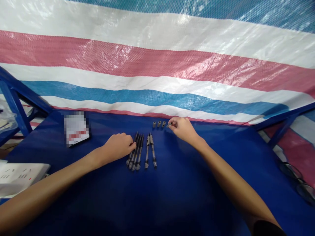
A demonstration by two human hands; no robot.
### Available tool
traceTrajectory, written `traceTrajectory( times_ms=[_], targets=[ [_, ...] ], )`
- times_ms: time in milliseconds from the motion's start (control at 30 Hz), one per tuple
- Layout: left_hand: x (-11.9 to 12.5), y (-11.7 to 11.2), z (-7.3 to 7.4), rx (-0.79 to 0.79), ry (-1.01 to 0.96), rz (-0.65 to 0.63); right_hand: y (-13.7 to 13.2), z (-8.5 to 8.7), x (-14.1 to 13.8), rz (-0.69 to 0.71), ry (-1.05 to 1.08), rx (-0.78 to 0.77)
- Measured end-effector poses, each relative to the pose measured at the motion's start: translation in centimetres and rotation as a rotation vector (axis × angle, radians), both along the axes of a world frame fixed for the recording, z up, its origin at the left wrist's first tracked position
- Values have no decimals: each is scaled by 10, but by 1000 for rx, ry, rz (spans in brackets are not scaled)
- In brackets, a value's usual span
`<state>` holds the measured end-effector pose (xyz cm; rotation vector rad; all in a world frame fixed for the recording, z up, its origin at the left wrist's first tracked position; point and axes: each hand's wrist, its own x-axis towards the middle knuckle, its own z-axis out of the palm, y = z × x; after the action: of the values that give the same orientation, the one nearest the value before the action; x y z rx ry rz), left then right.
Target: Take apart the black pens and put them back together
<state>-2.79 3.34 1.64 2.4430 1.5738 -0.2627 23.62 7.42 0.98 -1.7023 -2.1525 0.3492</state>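
On the blue tabletop, several clear-barrelled pens (139, 152) with dark tips lie side by side, plastic film at their near ends. My left hand (120, 145) is closed, its thumb and fingertips at the leftmost of them, partly hiding it. Just to the right lie two more pens (153, 152), each with a grey sleeve near its far end. Beyond them three short grey pen grips (159, 124) stand or lean in a row. At the right end of this row my right hand (181, 128) pinches another small grey pen grip (169, 125), mostly covered by the fingers.
A phone-like device (77, 129), its screen blurred out, lies at the back left. A white power strip (23, 178) sits at the left edge. Eyeglasses (299, 182) are at the far right. Behind the table hangs a striped plastic sheet (157, 62), beside blue frame posts (14, 101).
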Motion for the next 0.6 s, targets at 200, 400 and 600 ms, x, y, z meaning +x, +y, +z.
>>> traceTrajectory(
  times_ms=[200, 400, 600],
  targets=[
    [2, 0, -1, 7, -10, -7, 9, -14, 2, 10, 2, -21],
    [4, 0, -2, -21, -46, 2, 10, -18, -1, 38, -39, -1],
    [4, 0, -2, -47, -42, 16, 10, -19, -2, 11, -52, -3]
  ],
)
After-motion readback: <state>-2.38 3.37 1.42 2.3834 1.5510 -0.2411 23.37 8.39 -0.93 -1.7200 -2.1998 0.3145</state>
